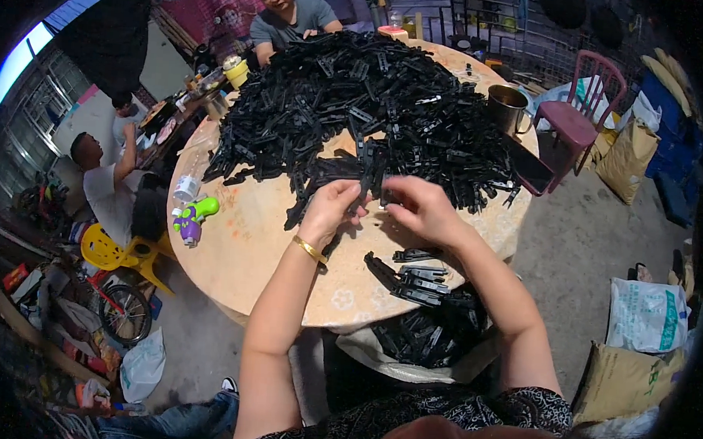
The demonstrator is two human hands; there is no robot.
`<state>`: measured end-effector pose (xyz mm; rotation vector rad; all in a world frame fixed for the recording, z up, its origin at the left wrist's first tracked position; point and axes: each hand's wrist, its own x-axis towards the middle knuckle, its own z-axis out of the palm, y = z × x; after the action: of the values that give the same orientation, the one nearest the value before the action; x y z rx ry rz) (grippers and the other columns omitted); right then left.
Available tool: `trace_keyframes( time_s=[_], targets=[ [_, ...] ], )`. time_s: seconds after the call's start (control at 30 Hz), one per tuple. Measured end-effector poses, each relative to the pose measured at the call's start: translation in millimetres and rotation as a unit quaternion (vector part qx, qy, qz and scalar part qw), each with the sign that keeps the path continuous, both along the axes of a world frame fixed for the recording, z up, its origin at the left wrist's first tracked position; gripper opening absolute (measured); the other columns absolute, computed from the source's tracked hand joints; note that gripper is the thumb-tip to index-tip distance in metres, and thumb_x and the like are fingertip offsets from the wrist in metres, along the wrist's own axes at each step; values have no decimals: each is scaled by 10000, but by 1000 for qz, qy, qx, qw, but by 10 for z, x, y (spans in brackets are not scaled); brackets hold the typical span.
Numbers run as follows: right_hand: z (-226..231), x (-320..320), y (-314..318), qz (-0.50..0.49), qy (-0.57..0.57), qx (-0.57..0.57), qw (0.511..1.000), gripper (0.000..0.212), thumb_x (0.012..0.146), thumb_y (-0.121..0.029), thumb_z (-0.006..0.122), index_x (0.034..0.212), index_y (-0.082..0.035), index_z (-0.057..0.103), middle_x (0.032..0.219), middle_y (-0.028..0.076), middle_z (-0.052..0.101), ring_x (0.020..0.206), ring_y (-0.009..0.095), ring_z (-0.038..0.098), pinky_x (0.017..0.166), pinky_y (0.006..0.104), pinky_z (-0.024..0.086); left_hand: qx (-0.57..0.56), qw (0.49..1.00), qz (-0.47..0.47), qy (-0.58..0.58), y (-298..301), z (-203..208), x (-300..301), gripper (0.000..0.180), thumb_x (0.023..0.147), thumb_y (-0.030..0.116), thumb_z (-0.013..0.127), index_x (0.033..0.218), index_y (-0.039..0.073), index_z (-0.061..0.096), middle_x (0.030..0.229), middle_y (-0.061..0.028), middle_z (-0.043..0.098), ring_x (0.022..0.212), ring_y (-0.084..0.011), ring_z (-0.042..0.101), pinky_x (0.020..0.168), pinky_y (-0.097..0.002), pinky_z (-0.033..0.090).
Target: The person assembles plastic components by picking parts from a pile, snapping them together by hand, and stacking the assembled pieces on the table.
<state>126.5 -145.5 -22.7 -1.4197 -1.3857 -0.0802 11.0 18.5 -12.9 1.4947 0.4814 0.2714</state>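
Setting: informal small workshop with piecework assembly. Round worktop [231, 245] heaped with black plastic parts [373, 101]; more in a sack [416, 342] below. Bare concrete floor [589, 232], filled bags [629, 154], wire racks [473, 19], other people seated nearby.

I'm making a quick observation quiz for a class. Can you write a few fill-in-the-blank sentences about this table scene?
1. Both hands, left hand and right hand, hold a small plastic part coloured ____.
2. The tabletop is ____ in shape.
3. The left wrist wears a ____ bangle.
4. The toy water gun lies to the person's ____ of the hands.

Missing words: black; round; gold; left
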Motion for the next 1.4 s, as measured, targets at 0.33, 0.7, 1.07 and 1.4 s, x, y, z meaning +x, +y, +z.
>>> trace_keyframes(
  time_s=[0.33,0.7,1.07,1.4],
  targets=[
    [-99,15,80,91,421,-40,902,126,832,-63,602,917,29,592,724,64,615,574,95,575,515,215,482,-35,997,30,-60,-285,-48,50,220,866,180,579,939,-28,575,739,-62,604,579,-97,563,494,-200,450],
    [-156,34,88,83,416,-26,905,151,800,-116,654,867,7,595,708,47,620,576,86,577,510,207,473,97,990,1,-100,-411,-1,13,319,831,56,586,1126,-54,532,893,-89,634,733,-113,618,601,-218,507],
    [-97,144,-36,67,176,-66,980,351,695,-138,732,992,-1,605,821,102,648,706,139,618,645,279,497,480,869,-43,-118,-442,177,-89,237,789,26,551,1023,-4,569,877,-183,607,744,-328,601,655,-335,482],
    [-110,151,-45,-15,-48,-20,999,243,731,-141,693,922,-13,616,768,120,631,658,188,616,580,288,482,384,912,-70,-127,-346,152,-61,250,778,58,595,1022,4,584,857,-162,627,713,-252,632,634,-311,488]
  ],
)
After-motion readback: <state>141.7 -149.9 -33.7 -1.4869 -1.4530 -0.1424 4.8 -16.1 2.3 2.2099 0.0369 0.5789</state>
